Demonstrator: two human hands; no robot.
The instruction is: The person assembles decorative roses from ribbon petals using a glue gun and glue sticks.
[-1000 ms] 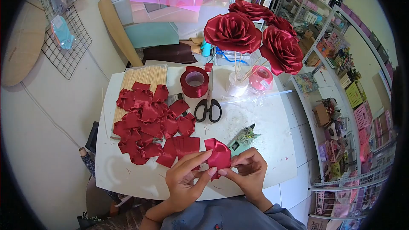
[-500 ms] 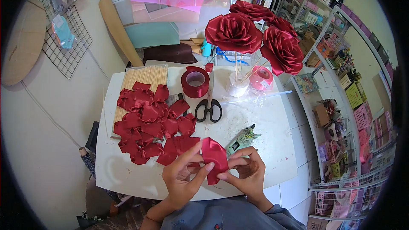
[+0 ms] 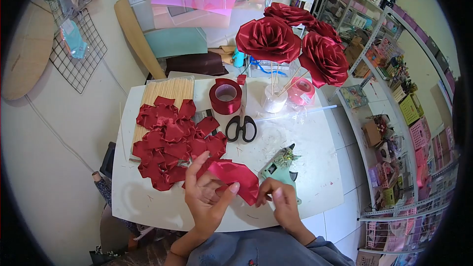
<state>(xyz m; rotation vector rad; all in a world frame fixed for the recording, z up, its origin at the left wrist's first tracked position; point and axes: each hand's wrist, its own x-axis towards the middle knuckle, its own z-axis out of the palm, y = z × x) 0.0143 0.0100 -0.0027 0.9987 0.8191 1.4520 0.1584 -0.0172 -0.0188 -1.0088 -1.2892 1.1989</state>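
Observation:
A red satin piece (image 3: 240, 179) is pinched between the thumb and fingers of my left hand (image 3: 209, 199), tilted over the front of the white table. Just right of it, my right hand (image 3: 282, 201) has its fingers curled close to the piece's lower right end; whether it grips the edge is unclear. A green glue gun (image 3: 281, 172) lies behind my right hand. Many red satin petals (image 3: 172, 135) are heaped left of my hands. Black-handled scissors (image 3: 241, 128) lie behind the held piece, below a red ribbon roll (image 3: 225, 96).
Thin wooden sticks (image 3: 167, 88) lie under the petal heap on the white table (image 3: 162, 211). Large red fabric roses (image 3: 268, 39) on sticks stand in a white holder (image 3: 274, 99), beside a pink tape roll (image 3: 301, 91). Shelves (image 3: 394, 133) stand on the right.
The satin piece has turned from upright to slanting down to the right. My right hand has shifted slightly down and its fingers have curled in, uncovering more of the glue gun.

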